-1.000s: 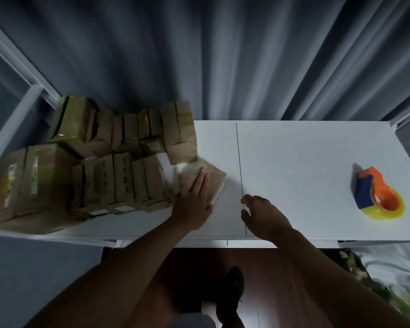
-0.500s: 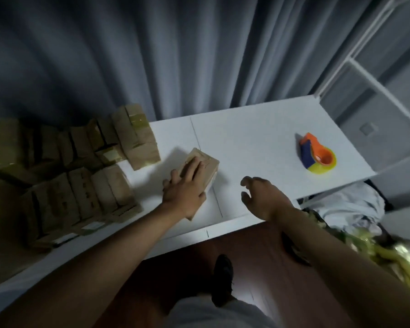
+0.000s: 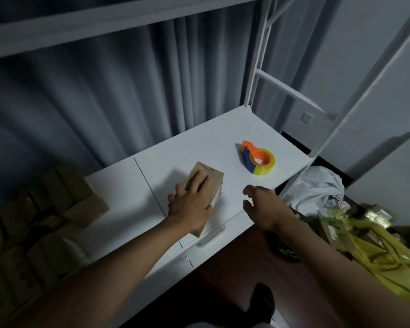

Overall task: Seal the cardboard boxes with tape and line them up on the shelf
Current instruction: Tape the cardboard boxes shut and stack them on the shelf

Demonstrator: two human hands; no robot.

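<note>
The box [image 3: 205,183] has slid rightward along the shelf [image 3: 206,143], away from the stacked boxes [image 3: 57,204], under the left hand [image 3: 191,204], whose flat fingers press its top. The right hand [image 3: 264,204] stays loose and empty, now nearer the tape dispenser [image 3: 258,159]. The white shelf stands before a grey curtain [image 3: 104,102]; cloth [image 3: 317,190] and yellow bags [image 3: 376,245] lie to its right.

A dim room at home, used as a small packing corner. A white metal shelf unit [image 3: 223,143] stands against grey curtains [image 3: 104,102], holding stacked cardboard boxes [image 3: 45,221] and 1 tape dispenser [image 3: 258,159] (orange and blue). Crumpled cloth [image 3: 317,190] lies on the dark wooden floor [image 3: 234,256].
</note>
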